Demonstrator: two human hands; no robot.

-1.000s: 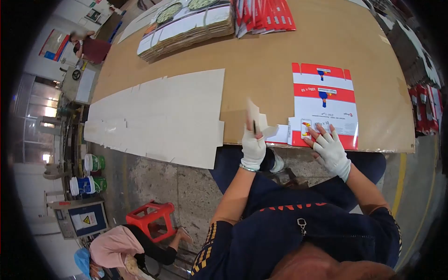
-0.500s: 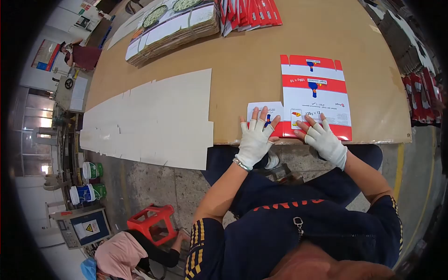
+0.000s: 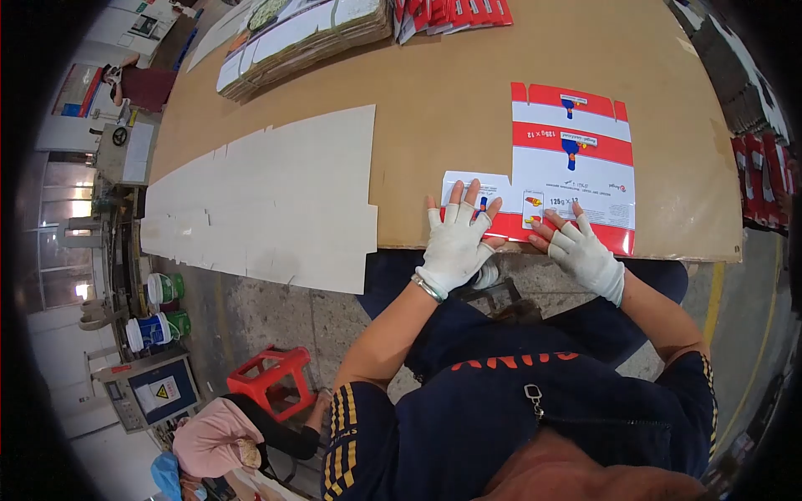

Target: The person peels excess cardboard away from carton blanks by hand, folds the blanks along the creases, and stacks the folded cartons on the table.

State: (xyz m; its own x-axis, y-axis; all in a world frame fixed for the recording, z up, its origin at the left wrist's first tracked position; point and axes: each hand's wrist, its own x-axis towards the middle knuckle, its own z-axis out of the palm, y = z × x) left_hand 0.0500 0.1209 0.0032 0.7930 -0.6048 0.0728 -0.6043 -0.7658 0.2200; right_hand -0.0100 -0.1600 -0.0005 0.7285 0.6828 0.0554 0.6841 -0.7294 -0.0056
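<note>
A flat red and white printed carton (image 3: 572, 179) lies near the front edge of the table, with a smaller side panel to its left. My left hand (image 3: 458, 242), in a white fingerless glove, rests on that panel with its fingers spread. My right hand (image 3: 582, 253), gloved the same way, lies on the carton's lower edge with its fingers stretched out. Left of my hands are plain white card sheets (image 3: 267, 200), overlapping and lying flat with stepped edges.
At the table's (image 3: 443, 92) far side lie a strapped stack of printed card (image 3: 309, 46) and red and white cartons (image 3: 451, 17). A red stool (image 3: 271, 380) and a bent-over person (image 3: 221, 442) are at lower left. Another person (image 3: 142, 88) stands at upper left.
The view has shifted slightly, so the table's things sit a little differently in it. Both hands stay on the carton with their fingers spread.
</note>
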